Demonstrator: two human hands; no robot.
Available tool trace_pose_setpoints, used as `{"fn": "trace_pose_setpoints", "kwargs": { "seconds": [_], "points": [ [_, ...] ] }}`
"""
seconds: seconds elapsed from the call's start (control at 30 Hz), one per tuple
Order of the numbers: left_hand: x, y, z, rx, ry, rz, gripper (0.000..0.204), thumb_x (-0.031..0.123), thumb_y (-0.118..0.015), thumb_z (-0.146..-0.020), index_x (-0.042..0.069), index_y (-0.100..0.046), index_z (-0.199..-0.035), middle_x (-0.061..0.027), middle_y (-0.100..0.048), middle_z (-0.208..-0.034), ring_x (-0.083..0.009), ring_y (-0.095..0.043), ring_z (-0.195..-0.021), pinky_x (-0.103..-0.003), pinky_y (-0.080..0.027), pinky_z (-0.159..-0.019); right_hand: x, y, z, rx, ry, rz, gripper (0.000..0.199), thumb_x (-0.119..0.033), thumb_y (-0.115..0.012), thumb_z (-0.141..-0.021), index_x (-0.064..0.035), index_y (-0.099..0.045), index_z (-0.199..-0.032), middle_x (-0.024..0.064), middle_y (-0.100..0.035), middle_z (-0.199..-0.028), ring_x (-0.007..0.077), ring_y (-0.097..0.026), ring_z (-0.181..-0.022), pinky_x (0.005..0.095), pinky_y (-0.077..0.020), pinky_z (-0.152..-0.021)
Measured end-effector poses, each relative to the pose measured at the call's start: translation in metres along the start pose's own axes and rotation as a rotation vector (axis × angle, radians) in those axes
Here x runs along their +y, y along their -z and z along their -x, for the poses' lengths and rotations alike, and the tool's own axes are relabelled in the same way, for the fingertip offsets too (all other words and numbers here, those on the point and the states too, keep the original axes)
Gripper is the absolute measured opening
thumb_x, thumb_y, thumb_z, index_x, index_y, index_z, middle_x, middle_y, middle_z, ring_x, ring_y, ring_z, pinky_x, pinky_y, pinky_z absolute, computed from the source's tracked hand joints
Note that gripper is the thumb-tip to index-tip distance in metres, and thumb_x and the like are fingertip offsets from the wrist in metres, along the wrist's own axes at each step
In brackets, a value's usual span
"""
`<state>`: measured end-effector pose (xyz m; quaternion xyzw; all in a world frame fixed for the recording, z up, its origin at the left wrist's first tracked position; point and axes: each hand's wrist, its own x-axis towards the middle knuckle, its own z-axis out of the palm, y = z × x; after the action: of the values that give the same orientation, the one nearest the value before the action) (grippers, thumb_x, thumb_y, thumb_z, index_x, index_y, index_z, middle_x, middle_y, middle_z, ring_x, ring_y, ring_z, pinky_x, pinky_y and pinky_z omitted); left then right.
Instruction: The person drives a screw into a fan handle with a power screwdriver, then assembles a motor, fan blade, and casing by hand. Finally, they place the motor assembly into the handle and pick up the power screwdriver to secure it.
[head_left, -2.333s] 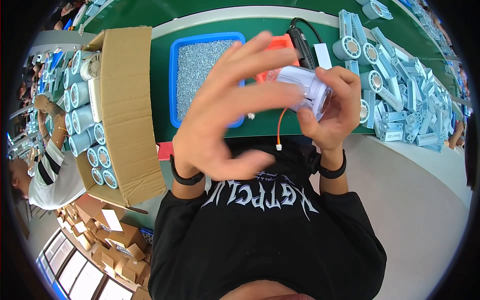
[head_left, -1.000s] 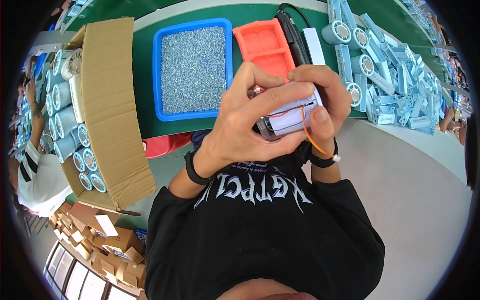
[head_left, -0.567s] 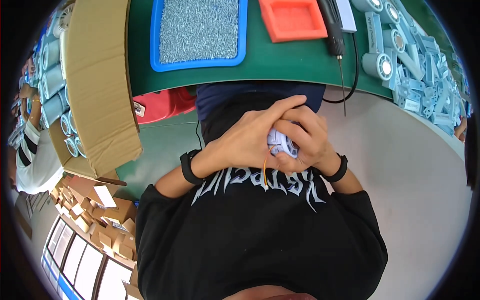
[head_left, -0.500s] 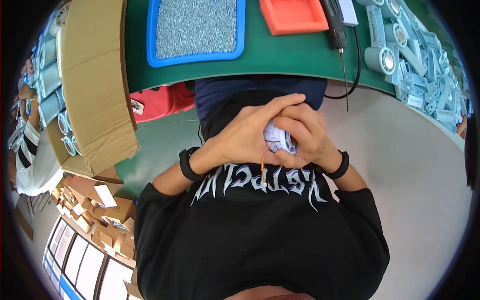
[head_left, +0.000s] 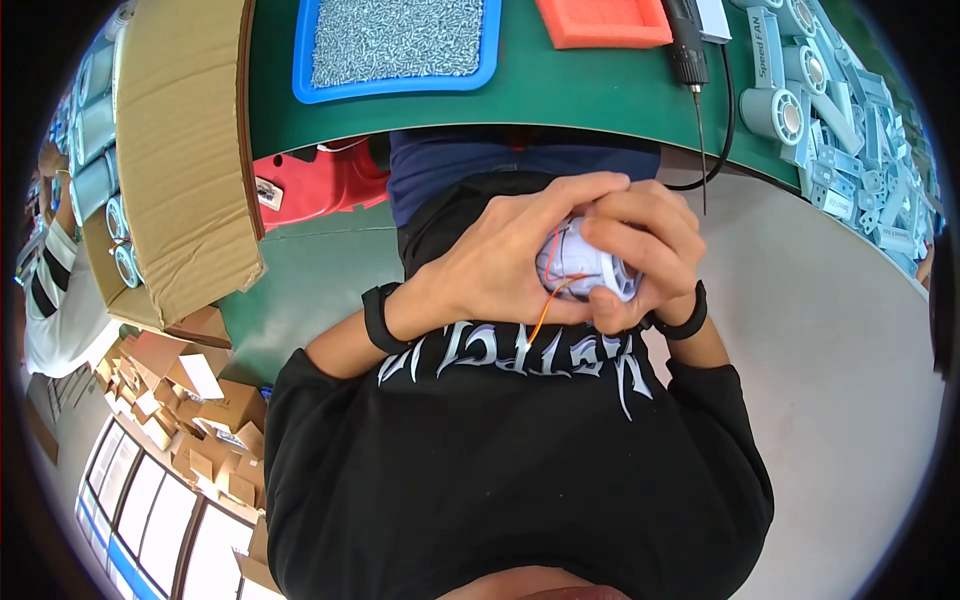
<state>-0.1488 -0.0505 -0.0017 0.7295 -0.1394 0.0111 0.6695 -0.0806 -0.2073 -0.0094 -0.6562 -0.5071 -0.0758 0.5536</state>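
Note:
Between my two hands, in front of my chest, is a pale white round plastic fan housing (head_left: 575, 262). My left hand (head_left: 495, 250) wraps its left side, with the fingers reaching over the top. My right hand (head_left: 655, 240) grips the right end, its fingers bent over the rim and its thumb against the lower edge. Thin red, orange and black wires cross the housing, and a loose wire lead (head_left: 541, 318) hangs below it with a small white plug. The palms and fingers hide much of the housing.
The green worktable (head_left: 400, 118) holds a blue tray (head_left: 300, 60) of small metal screws, a red-orange foam tray (head_left: 610, 42) and a black electric screwdriver (head_left: 688, 55), its bit past the edge. Pale blue fan parts (head_left: 850, 150) heap at right. A cardboard box (head_left: 185, 150) stands at left.
Both hands and the housing have shifted slightly right. The right hand has turned, and more of the housing and its red wire shows. The table sits a little higher in view.

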Motion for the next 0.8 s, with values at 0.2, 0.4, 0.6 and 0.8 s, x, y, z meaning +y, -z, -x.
{"fn": "trace_pose_setpoints", "kwargs": {
  "seconds": [0.2,0.4,0.6,0.8],
  "points": [
    [0.002,0.01,-0.004,-0.085,0.193,0.033,0.097,0.018,-0.085,-0.056,0.002,-0.029,-0.133,-0.017,-0.058,-0.108,-0.0261,-0.062,-0.091,-0.033,-0.049,-0.079,0.009,0.018,-0.016,0.045,-0.016,0.061,0.04,-0.034,-0.059,-0.072,0.0041,-0.06,-0.086,0.018,-0.059,-0.077,0.0248,-0.055,-0.06,0.0303,-0.0426,-0.051],
    [0.021,0.043,-0.014,-0.009,0.248,-0.004,0.092,0.021,-0.086,-0.057,0.004,-0.034,-0.132,-0.0159,-0.06,-0.107,-0.0246,-0.062,-0.089,-0.033,-0.05,-0.077,0.004,0.044,-0.034,0.167,-0.008,0.191,0.039,-0.031,-0.066,-0.063,0.0007,-0.065,-0.085,0.0146,-0.06,-0.079,0.0237,-0.056,-0.06,0.0301,-0.0462,-0.052],
    [0.052,0.069,-0.046,-0.143,0.195,-0.111,0.066,0.021,-0.083,-0.062,0.002,-0.05,-0.117,-0.0149,-0.052,-0.119,-0.0228,-0.061,-0.089,-0.033,-0.051,-0.077,0.008,0.053,-0.053,0.03,-0.06,0.39,0.042,-0.033,-0.057,-0.074,0.0057,-0.059,-0.091,0.0192,-0.058,-0.082,0.027,-0.055,-0.067,0.0347,-0.0452,-0.06],
    [0.064,0.087,-0.077,-0.05,0.12,-0.321,0.054,0.019,-0.082,-0.063,0.002,-0.053,-0.106,-0.0151,-0.044,-0.127,-0.0191,-0.058,-0.092,-0.032,-0.05,-0.08,0.018,0.085,-0.062,0.399,-0.112,0.448,0.046,-0.035,-0.05,-0.077,0.0049,-0.056,-0.099,0.0186,-0.058,-0.089,0.0262,-0.055,-0.075,0.034,-0.0463,-0.067]
  ]
}}
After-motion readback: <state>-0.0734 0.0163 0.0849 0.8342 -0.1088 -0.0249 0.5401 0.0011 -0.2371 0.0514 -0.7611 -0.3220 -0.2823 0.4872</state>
